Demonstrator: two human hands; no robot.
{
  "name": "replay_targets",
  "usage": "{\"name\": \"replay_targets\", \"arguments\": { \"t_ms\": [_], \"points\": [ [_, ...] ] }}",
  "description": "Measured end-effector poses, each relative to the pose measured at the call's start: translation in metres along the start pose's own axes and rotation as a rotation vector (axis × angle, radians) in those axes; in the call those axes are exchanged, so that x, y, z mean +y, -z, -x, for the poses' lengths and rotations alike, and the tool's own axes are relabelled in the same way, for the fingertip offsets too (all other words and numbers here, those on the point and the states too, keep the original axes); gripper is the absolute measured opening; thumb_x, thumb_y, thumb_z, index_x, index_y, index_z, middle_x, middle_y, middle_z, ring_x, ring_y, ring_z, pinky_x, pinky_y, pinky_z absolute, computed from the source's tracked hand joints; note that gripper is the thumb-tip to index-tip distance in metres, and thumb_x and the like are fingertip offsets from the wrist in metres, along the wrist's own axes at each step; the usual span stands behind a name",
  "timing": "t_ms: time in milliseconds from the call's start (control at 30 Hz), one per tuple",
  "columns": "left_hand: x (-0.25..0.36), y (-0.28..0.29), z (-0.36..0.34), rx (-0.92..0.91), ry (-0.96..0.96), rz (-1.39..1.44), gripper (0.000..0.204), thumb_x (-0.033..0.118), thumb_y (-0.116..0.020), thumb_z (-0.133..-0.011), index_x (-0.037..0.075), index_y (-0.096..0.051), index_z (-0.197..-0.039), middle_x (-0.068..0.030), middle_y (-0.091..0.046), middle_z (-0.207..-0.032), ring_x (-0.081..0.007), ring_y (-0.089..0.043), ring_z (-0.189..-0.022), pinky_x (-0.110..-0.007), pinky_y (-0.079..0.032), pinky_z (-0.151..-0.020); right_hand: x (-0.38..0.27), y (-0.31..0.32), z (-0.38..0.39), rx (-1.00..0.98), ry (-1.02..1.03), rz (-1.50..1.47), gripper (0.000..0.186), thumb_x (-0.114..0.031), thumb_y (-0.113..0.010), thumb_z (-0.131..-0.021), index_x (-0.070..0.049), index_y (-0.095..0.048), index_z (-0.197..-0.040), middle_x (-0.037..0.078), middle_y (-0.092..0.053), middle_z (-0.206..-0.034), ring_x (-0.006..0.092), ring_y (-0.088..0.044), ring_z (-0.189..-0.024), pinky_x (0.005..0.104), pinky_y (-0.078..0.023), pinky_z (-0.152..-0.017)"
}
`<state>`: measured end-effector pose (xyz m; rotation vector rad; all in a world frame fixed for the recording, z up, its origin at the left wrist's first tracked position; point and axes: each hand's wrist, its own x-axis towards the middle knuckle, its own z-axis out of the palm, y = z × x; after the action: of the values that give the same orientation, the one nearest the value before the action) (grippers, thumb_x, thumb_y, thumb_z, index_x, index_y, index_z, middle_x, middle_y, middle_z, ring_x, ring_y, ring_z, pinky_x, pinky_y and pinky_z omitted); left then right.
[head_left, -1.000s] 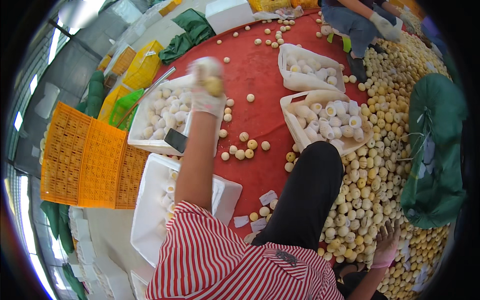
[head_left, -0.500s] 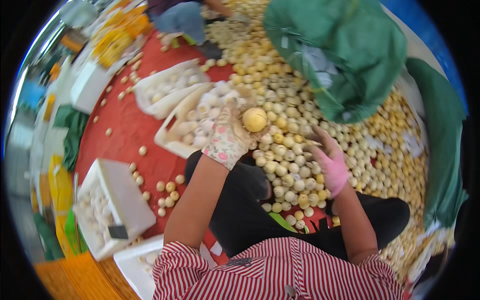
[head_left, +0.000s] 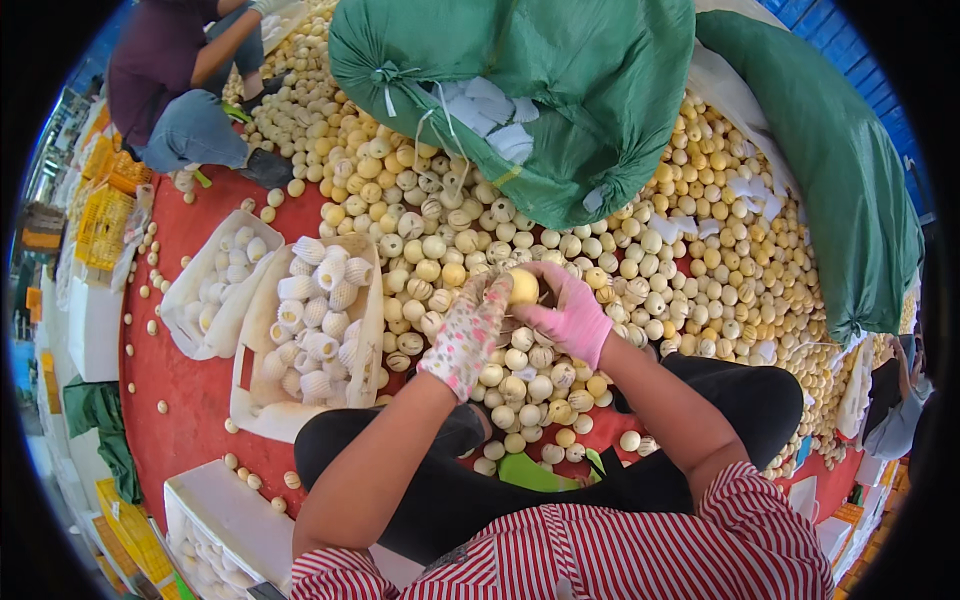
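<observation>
Both my hands meet in front of me around one small yellow melon (head_left: 523, 286). My left hand (head_left: 466, 335), in a flower-patterned glove, grips it from the left. From the right, my right hand (head_left: 568, 314) in a pink glove closes its thumb and fingers on the same fruit. Beneath and beyond them spreads a large heap of pale, round melons (head_left: 545, 385), some with dark stripes. Left of my hands stands a white crate (head_left: 262, 425) of melons in white foam net sleeves (head_left: 318, 312). The gloves hide parts of the held melon.
A second white container (head_left: 185, 335) of sleeved melons stands farther left. Beyond my hands lies a green sack (head_left: 590, 90) with white foam pieces in its opening. Another green sack (head_left: 815, 170) is at right. A person (head_left: 165, 75) crouches far left. White box (head_left: 225, 510) is near left.
My right hand, apart and spread before, has come in to the melon that my left hand held. The view has turned, so crates and sack appear farther left.
</observation>
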<state>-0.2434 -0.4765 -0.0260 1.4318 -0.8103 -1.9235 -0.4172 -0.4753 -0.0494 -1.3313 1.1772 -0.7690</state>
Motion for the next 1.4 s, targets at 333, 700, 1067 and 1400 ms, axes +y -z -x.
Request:
{"name": "replay_targets", "arguments": {
  "t_ms": [333,700,1067,1400],
  "points": [
    [0.028,-0.010,0.005,-0.022,-0.020,-0.110,0.040,0.011,-0.059,-0.092,0.005,-0.047,-0.130,-0.0106,-0.056,-0.122,-0.0174,-0.056,-0.108,-0.030,-0.048,-0.091,0.056,0.097,-0.254,0.426,-0.282,-0.081,0.062,-0.045,-0.065,-0.082,0.002,-0.055,-0.122,0.011,-0.058,-0.117,0.0201,-0.053,-0.108,0.0332,-0.041,-0.094],
    [0.012,0.000,-0.025,0.069,-0.194,-0.146,0.030,0.008,-0.063,-0.089,0.005,-0.055,-0.117,-0.0075,-0.062,-0.111,-0.0169,-0.061,-0.099,-0.029,-0.052,-0.082,0.075,0.059,-0.280,0.621,-0.024,0.374,0.053,-0.034,-0.075,-0.070,0.007,-0.064,-0.102,0.016,-0.053,-0.119,0.0277,-0.056,-0.105,0.0332,-0.045,-0.091],
    [0.045,-0.007,-0.035,0.237,-0.349,0.235,0.038,0.009,-0.064,-0.089,-0.001,-0.050,-0.123,-0.0114,-0.058,-0.116,-0.0175,-0.060,-0.102,-0.026,-0.054,-0.083,-0.020,0.044,-0.056,0.228,0.133,-0.310,0.050,-0.018,-0.078,-0.075,0.006,-0.057,-0.113,0.007,-0.051,-0.117,0.0141,-0.055,-0.103,0.0281,-0.046,-0.091],
    [0.016,-0.025,-0.013,0.146,-0.392,-0.289,0.027,0.013,-0.054,-0.095,-0.008,-0.054,-0.114,-0.0142,-0.064,-0.104,-0.0168,-0.064,-0.084,-0.026,-0.055,-0.072,-0.047,0.034,0.024,0.266,0.442,0.648,0.056,-0.035,-0.078,-0.069,0.000,-0.061,-0.110,0.010,-0.054,-0.121,0.0174,-0.057,-0.104,0.0313,-0.044,-0.092]
  ]
}}
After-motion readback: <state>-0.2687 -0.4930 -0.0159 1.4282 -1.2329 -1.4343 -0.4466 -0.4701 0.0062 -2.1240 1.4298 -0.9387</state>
